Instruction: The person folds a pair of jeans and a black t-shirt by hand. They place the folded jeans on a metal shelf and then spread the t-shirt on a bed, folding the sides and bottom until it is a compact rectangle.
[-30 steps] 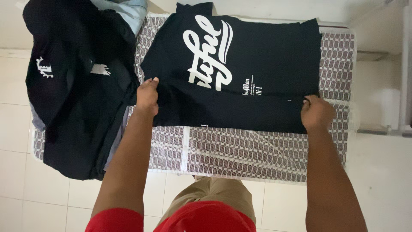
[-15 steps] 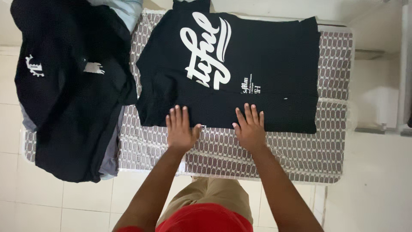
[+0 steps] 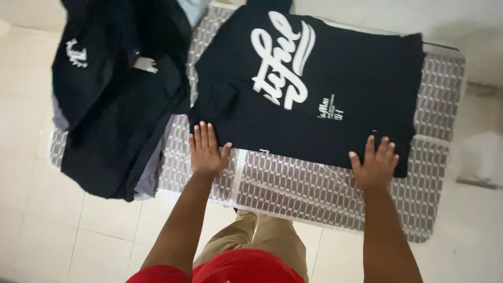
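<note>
Two hands flat and open, fingers spread, pressing down along the near edge of a black t-shirt (image 3: 325, 99) with big white script lettering. Left hand (image 3: 206, 153) at the shirt's near-left corner, fingertips on the fabric, palm mostly over the cover below. Right hand (image 3: 373, 166) at the near-right corner, same deal, fingertips just on the hem. Hands well apart, nothing gripped, just laid flat.

Shirt spread across the far half of the desk (image 3: 314, 194), draped in a maroon-and-white patterned cover, print facing up, bottom part folded so the near edge runs straight from hand to hand.

Off to the left, a pile of dark clothes (image 3: 115, 105) hanging over the desk's left end, with small white prints showing on top, a bit of grey fabric (image 3: 149, 181) peeking out underneath and a light blue scrap (image 3: 191, 8) at the far side.

No containers in sight. White tiled floor (image 3: 78, 236) all around, khaki trousers and a red top at the near edge.
</note>
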